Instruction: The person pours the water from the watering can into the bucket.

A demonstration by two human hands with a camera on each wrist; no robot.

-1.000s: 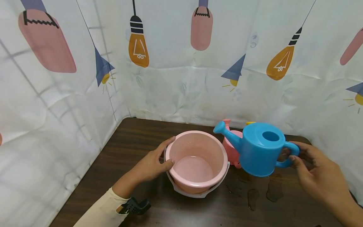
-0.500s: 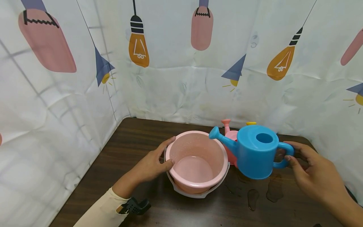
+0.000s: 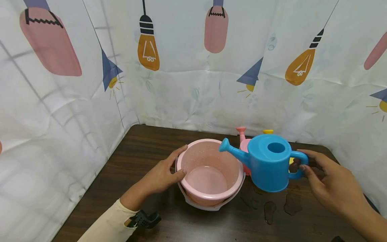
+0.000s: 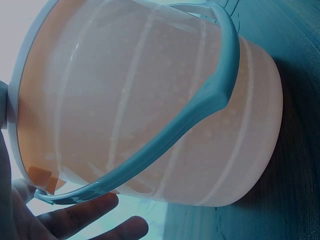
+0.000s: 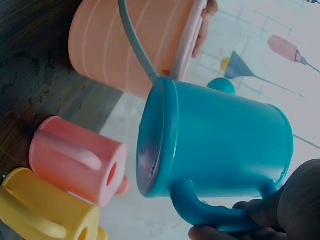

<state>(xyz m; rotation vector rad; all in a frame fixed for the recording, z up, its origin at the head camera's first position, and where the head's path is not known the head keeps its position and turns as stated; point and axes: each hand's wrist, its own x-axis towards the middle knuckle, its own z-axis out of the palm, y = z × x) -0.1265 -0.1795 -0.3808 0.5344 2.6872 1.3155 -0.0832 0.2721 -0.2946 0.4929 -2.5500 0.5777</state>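
at the rim of the bucket [image 3: 208,156]: aligning the spout [image 3: 237,153]

wet patches [image 3: 269,211] are marking the table [image 3: 151,144] on the near side. the left hand [image 3: 161,176] is steadying the upright bucket; it is staying half spread, its thumb lapping over the rim and its fingers lying outside. the white bucket handle [image 3: 217,207] is hanging down the near side. the right hand [image 3: 335,185] is gripping the blue watering can [image 3: 269,168] by its loop, thumb and fingers curling round it. the can is hanging just beside the bucket, nearly level, its spout appearing to reach over the rim. no stream is showing.

judgement: the step in hand is probably lining up a pour. the next move would be calling for tilting the can forward, keeping the spout inside the rim. whether the can is holding water, the views are not showing.

beyond, a pink watering can [image 5: 82,135] and a yellow watering can [image 5: 60,195] are standing; a printed sheet [image 3: 193,94] is hanging behind.
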